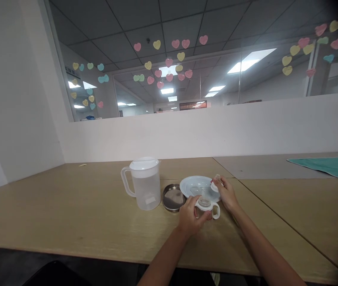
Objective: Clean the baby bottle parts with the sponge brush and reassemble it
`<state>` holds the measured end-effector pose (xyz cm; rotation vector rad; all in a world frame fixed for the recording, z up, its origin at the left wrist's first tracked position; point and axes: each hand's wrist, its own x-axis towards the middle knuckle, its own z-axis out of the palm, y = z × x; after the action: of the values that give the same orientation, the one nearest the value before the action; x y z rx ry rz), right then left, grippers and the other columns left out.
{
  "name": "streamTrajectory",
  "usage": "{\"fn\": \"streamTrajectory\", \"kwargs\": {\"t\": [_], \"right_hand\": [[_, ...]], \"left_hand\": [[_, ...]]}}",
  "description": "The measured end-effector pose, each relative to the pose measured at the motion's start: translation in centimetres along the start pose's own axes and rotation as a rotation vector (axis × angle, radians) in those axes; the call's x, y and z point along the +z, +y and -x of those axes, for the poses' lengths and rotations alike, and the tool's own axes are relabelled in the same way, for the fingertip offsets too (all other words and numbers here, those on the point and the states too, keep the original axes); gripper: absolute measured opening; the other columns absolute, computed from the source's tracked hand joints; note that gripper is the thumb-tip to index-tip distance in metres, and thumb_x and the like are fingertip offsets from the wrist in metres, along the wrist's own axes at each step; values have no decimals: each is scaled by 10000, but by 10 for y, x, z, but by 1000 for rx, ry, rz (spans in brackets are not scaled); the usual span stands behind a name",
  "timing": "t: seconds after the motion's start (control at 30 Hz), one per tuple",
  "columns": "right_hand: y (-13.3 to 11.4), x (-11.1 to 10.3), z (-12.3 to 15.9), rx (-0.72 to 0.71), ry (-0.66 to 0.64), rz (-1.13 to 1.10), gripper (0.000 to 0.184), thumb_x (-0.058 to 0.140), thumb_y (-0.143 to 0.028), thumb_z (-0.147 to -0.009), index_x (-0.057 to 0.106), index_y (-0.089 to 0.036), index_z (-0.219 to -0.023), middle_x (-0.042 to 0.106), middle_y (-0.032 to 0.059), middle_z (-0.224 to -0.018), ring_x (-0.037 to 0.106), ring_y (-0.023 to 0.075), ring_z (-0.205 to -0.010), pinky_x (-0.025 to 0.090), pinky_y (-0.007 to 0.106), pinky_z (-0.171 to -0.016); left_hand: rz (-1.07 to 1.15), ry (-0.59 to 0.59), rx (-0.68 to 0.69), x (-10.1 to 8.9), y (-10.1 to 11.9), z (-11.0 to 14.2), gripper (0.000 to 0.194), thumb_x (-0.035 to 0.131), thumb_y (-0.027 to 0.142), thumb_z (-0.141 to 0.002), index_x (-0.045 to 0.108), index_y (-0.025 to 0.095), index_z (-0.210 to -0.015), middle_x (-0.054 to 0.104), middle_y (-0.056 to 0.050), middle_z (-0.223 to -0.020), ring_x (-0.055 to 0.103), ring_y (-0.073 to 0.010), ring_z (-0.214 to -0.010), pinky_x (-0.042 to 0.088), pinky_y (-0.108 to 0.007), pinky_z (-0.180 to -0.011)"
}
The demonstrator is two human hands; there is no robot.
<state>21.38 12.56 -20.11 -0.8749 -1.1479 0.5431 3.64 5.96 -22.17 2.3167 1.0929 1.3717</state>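
My left hand is closed around a small clear baby bottle with a white ring and handles, its mouth uncovered. Just above and to the right, my right hand grips a white bottle top with a clear nipple. Behind both hands lies a pale blue plate with a clear piece in it, too faint to name. A round metal tin sits left of the plate. Left of the tin stands a translucent lidded pitcher with its handle to the left.
A wooden table runs back to a low white wall below a window with heart-shaped sticky notes. At the far right a teal cloth lies on a grey section. A dark chair is at the front left.
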Motion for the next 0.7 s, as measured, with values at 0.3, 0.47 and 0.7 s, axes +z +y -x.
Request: {"fn": "streamTrajectory", "kwargs": {"t": [0.3, 0.47, 0.7], "right_hand": [[-5, -1, 1, 107, 28, -24, 495, 597, -648, -668, 590, -175, -814, 600, -3, -604, 491, 135, -510, 374, 241, -502], [-5, -4, 5, -140, -13, 398, 466, 506, -608, -761, 661, -187, -884, 680, 57, -837, 586, 207, -749, 425, 313, -687], [7, -5, 4, -267, -128, 709, 519, 290, -549, -882, 645, -207, -1044, 686, 88, -968, 612, 236, -849, 414, 372, -796]], "left_hand": [[3, -5, 1, 0, 0, 0, 471, 601, 432, -764, 542, 203, -1171, 581, -23, -922, 450, -76, -532, 405, -223, -561], [-2, 9, 3, 0, 1, 0, 457, 598, 431, -765, 545, 207, -1160, 581, -16, -911, 444, -73, -523, 409, -226, -571], [0, 11, 6, 0, 0, 0, 459, 590, 437, -766, 543, 207, -1160, 581, -14, -902, 452, -76, -525, 413, -225, -573]]}}
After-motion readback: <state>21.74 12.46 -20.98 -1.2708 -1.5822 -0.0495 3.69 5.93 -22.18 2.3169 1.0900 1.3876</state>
